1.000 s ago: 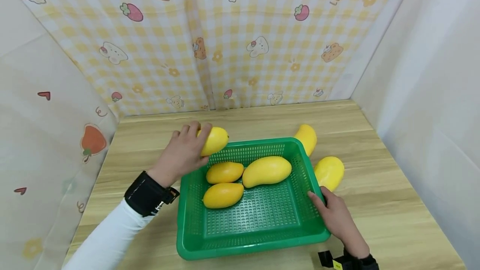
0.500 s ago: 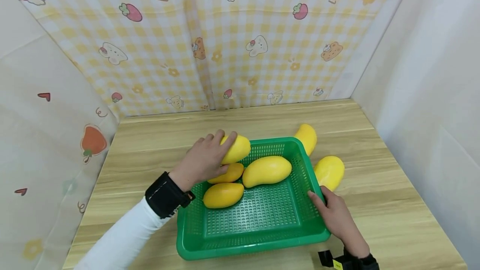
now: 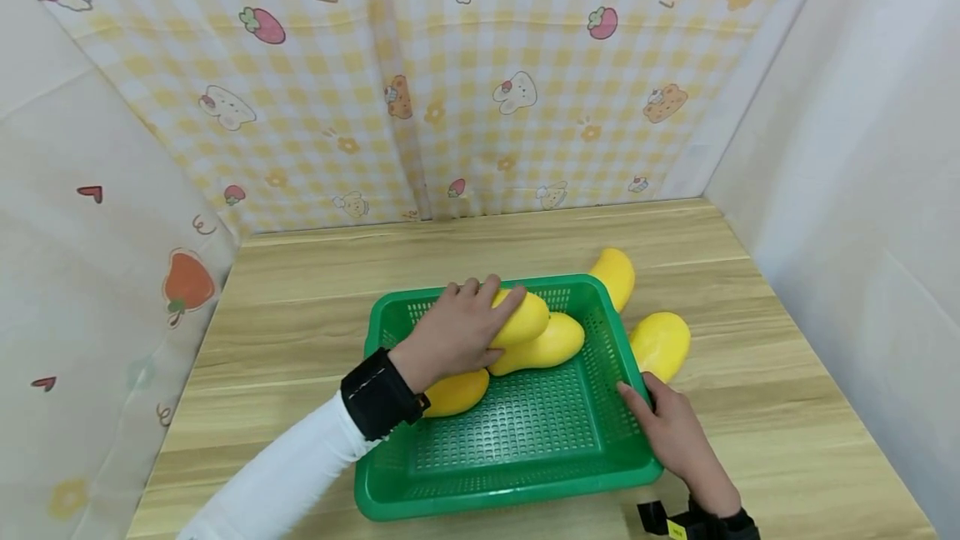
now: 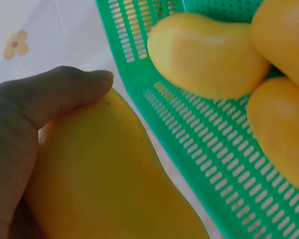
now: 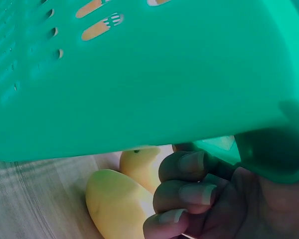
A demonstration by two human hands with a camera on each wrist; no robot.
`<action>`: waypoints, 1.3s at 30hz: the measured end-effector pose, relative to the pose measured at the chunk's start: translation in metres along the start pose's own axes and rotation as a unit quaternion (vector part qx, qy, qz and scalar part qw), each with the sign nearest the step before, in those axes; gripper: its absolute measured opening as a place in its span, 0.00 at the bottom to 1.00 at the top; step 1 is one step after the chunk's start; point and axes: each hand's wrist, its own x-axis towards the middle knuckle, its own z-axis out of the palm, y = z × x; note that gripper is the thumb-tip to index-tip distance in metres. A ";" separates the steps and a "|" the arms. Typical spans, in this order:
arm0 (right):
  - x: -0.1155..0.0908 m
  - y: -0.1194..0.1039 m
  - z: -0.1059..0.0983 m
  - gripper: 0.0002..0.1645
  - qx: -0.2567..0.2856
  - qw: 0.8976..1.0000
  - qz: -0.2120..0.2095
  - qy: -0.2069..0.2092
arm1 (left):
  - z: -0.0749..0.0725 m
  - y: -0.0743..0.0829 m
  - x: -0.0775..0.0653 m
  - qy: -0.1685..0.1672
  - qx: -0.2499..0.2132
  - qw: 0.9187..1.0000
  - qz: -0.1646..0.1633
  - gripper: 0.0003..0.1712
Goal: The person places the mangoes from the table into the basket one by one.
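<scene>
My left hand (image 3: pixel 459 332) grips a yellow mango (image 3: pixel 528 319) over the back part of a green plastic basket (image 3: pixel 510 497). In the left wrist view the thumb (image 4: pixel 74 92) lies along the held mango (image 4: pixel 104 174). Beneath it in the head view, a long mango (image 3: pixel 558 347) lies in the basket, partly covered. An orange-yellow mango (image 3: pixel 459 394) shows below my left wrist, and another in the basket is hidden by that hand. My right hand (image 3: pixel 678 432) holds the basket's right rim near the front corner, thumb inside and fingers (image 5: pixel 184 194) curled beneath outside.
Two more mangoes lie on the wooden table (image 3: pixel 780 407) just outside the basket's right side: one mango (image 3: pixel 615 277) behind, another mango (image 3: pixel 662 346) near my right hand. A checked curtain (image 3: pixel 480 107) stands behind the table, with pale walls on both sides.
My left hand has carried its mango rightward, from the basket's back left corner to above the long mango. The right hand and the basket have stayed in place.
</scene>
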 end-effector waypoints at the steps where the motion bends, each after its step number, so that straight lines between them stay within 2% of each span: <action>1: 0.000 0.000 0.000 0.22 0.000 1.000 -0.002 0.000 | 0.001 0.002 0.001 -0.006 -0.002 1.000 0.004 0.47; 8: 0.000 0.000 0.000 0.23 0.007 1.000 -0.009 -0.001 | 0.009 0.019 0.007 -0.034 0.007 0.999 0.036 0.47; 16: 0.002 0.000 0.001 0.23 0.006 1.000 -0.006 -0.004 | 0.024 0.033 0.011 -0.020 0.003 0.998 0.057 0.50; 24: 0.001 -0.002 0.002 0.25 0.017 1.000 0.017 -0.010 | 0.028 0.048 0.016 -0.019 0.022 0.996 0.083 0.43; 33: 0.000 -0.001 0.000 0.23 0.009 1.000 0.001 -0.004 | 0.038 0.064 0.022 -0.001 0.009 0.994 0.109 0.35; 39: 0.000 0.000 0.001 0.23 0.003 1.000 0.000 -0.004 | 0.041 0.072 0.026 -0.033 -0.012 0.992 0.122 0.38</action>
